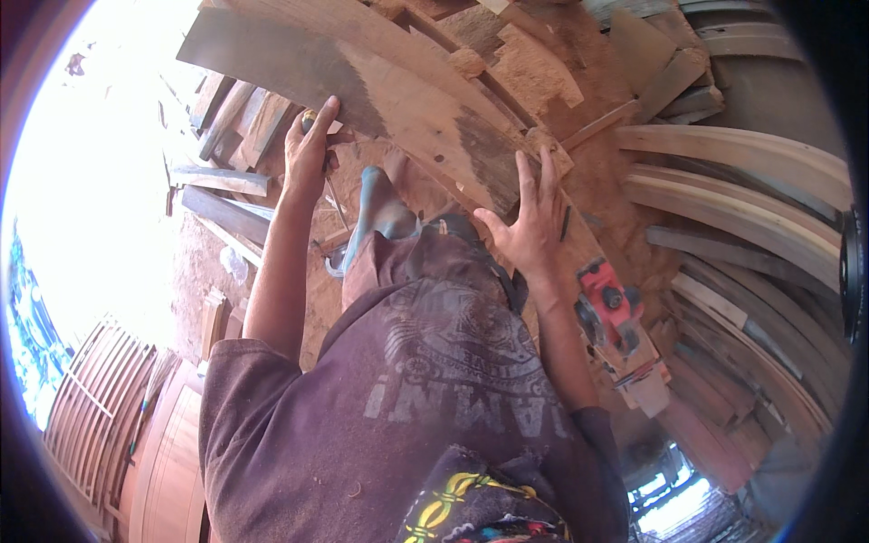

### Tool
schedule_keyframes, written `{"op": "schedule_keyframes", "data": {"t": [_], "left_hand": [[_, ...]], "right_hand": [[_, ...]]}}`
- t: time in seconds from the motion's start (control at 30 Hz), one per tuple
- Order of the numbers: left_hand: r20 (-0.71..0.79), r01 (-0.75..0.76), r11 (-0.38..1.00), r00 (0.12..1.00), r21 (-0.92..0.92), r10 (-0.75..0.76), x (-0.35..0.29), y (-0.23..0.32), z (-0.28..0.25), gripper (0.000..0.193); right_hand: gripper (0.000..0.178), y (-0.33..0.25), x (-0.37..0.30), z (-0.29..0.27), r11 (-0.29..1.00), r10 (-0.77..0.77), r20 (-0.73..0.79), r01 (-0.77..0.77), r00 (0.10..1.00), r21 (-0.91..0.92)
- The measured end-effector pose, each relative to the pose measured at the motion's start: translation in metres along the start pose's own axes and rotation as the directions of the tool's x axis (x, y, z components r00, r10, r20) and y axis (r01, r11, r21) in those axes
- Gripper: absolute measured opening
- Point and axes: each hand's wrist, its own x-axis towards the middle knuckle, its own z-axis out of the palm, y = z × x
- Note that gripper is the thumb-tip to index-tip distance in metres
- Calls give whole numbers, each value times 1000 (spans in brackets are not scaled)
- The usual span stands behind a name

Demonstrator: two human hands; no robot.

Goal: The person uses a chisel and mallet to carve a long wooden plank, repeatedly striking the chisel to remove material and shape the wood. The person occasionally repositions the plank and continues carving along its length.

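A wide wooden board (pixel 407 109) with dark, weathered patches slants across the work area in front of me. My left hand (pixel 312 149) is closed round a slim hand tool (pixel 309 119) that looks like a screwdriver; its dark and yellow handle end pokes out above the fingers and a thin shaft hangs below. The thumb of this hand touches the board's near edge. My right hand (pixel 529 213) has its fingers spread, with the fingertips at the board's right end. Most of the tool's handle is hidden in the left hand.
A red power tool (pixel 611 303), possibly a planer, rests on a timber to my right. Curved wooden pieces (pixel 742 149) are stacked along the right side. Offcuts (pixel 235 122) lie at the left. Sawdust covers the ground, and a slatted wooden frame (pixel 95 407) stands at lower left.
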Motion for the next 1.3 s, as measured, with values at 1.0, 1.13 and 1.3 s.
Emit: {"op": "schedule_keyframes", "data": {"t": [1.0,1.13,1.3], "left_hand": [[258,-60,972,959,-226,119,-56,60,35,39],[328,-27,961,937,-274,120,-68,66,61,38],[387,-8,964,915,-265,114,-69,62,76,38]], "right_hand": [[98,-58,-39,-165,975,-216,-337,223,916,-20],[104,-64,-52,-193,961,-276,-342,252,899,-113],[105,-62,-62,-197,975,-220,-405,191,887,-111]]}}
